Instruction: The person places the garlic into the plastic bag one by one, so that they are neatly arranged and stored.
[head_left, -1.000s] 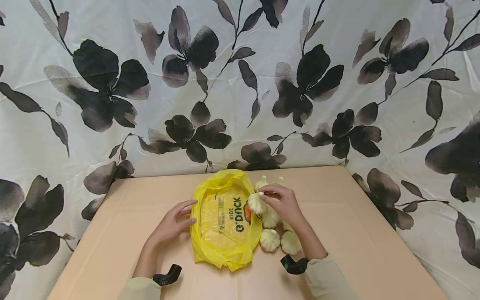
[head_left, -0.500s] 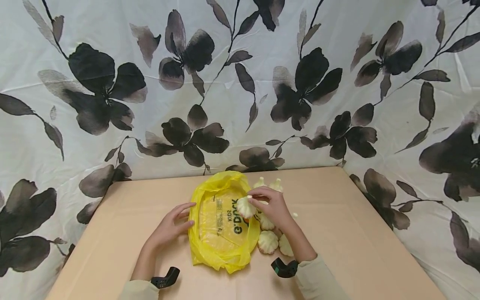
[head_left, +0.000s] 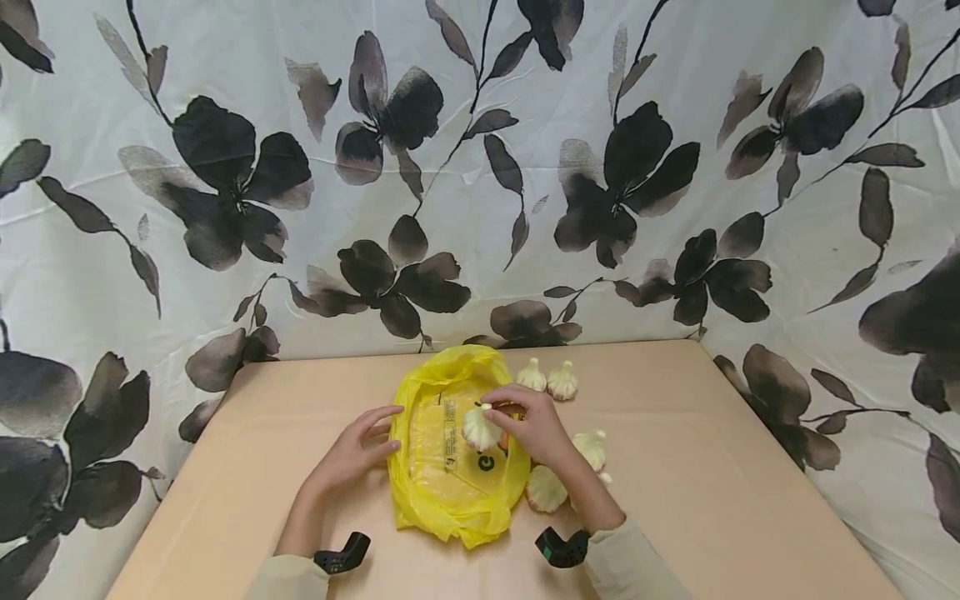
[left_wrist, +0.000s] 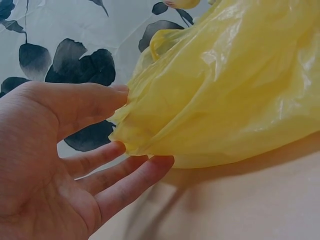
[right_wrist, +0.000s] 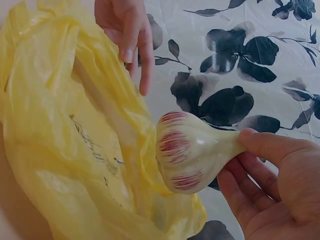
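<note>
A yellow plastic bag (head_left: 402, 487) with its mouth spread wide lies on the table, printed black lettering showing inside. My right hand (head_left: 534, 423) pinches a garlic bulb (head_left: 480, 429) by its stem, over the bag's opening. In the right wrist view the bulb (right_wrist: 185, 152) is pale with reddish streaks at its base end. At the bag's left side is my left hand (head_left: 347, 454); in the left wrist view its fingertips (left_wrist: 160, 162) are right at the yellow plastic (left_wrist: 210, 110), fingers fairly straight and spread.
Two garlic bulbs (head_left: 562, 382) stand at the back, right of the bag. More bulbs (head_left: 546, 490) lie nearer, partly hidden by the right forearm. A floral cloth (head_left: 480, 250) hangs behind the table (head_left: 712, 467). Each wrist wears a black camera (head_left: 564, 547).
My right hand has carried the garlic bulb leftward from the bag's right rim to over its opening. The left hand stays at the bag's left side.
</note>
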